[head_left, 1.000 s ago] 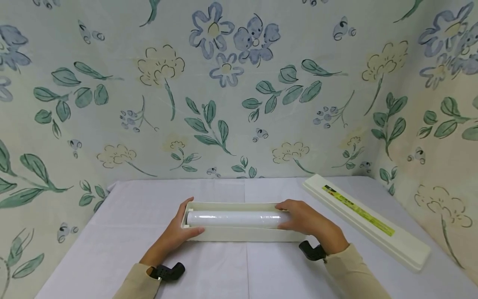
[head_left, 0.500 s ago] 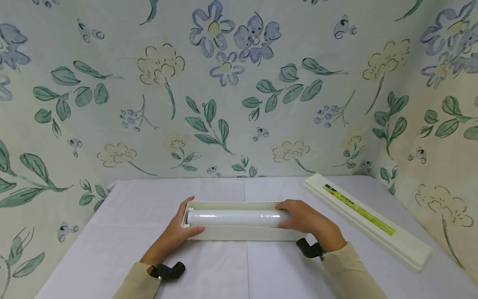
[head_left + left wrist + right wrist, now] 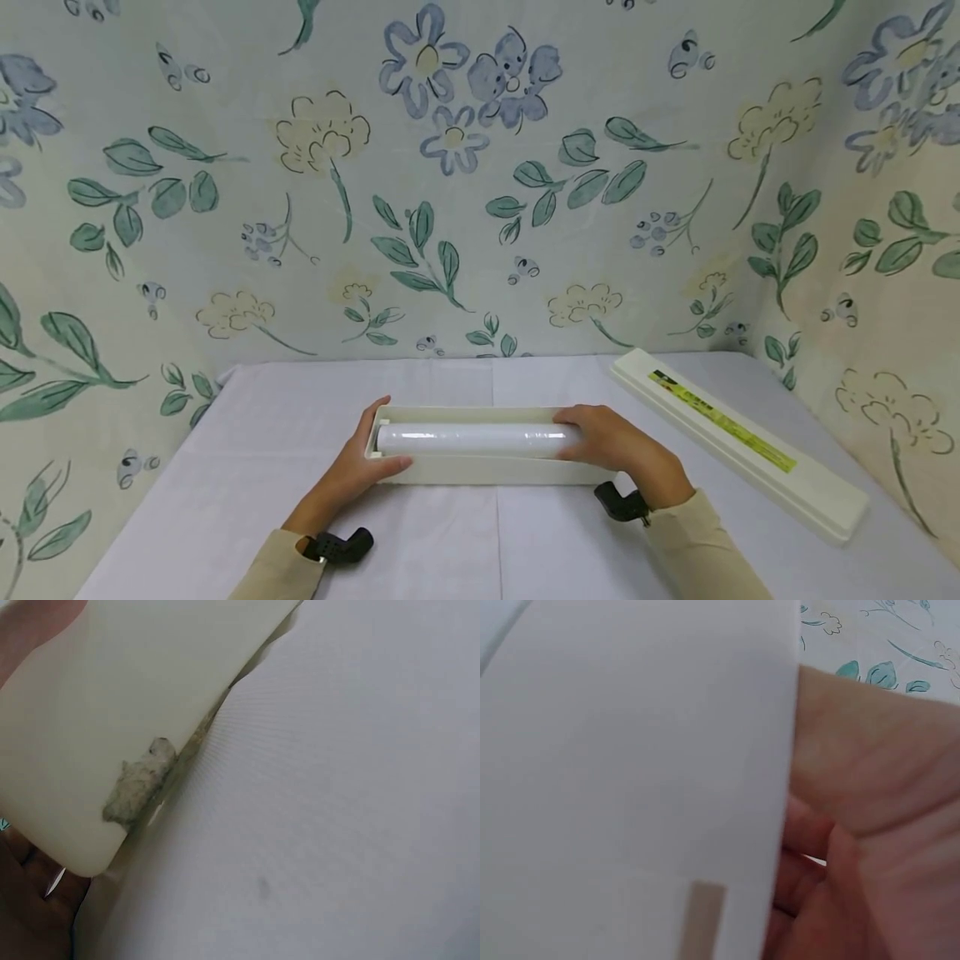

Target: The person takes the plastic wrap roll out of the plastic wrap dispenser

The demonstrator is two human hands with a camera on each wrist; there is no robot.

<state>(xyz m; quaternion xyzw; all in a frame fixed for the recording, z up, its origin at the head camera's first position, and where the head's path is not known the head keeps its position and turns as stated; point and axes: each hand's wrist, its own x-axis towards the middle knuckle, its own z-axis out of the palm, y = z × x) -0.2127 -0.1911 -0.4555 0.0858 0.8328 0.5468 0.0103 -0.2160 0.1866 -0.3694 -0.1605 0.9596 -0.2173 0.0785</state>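
Note:
In the head view, a long white open box (image 3: 480,472) stands on the table with a shiny white roll of plastic wrap (image 3: 472,438) lying lengthwise inside. My left hand (image 3: 362,457) grips the box's left end, thumb on the near wall and fingers at the far side. At the other end, my right hand (image 3: 611,440) holds the roll's right end between thumb and forefinger, hiding that end. The left wrist view shows the box's pale outer wall (image 3: 127,690) with a grey, rough patch. Curled fingers (image 3: 802,832) appear past the box's edge in the right wrist view.
A long white lid (image 3: 742,450) with a yellow-green label lies slantwise at the right of the table. White cloth (image 3: 420,542) covers the table. Floral fabric (image 3: 465,208) hangs behind and along the sides.
My right wrist has shifted slightly left. Both hands, the box and the roll otherwise stay in nearly the same place.

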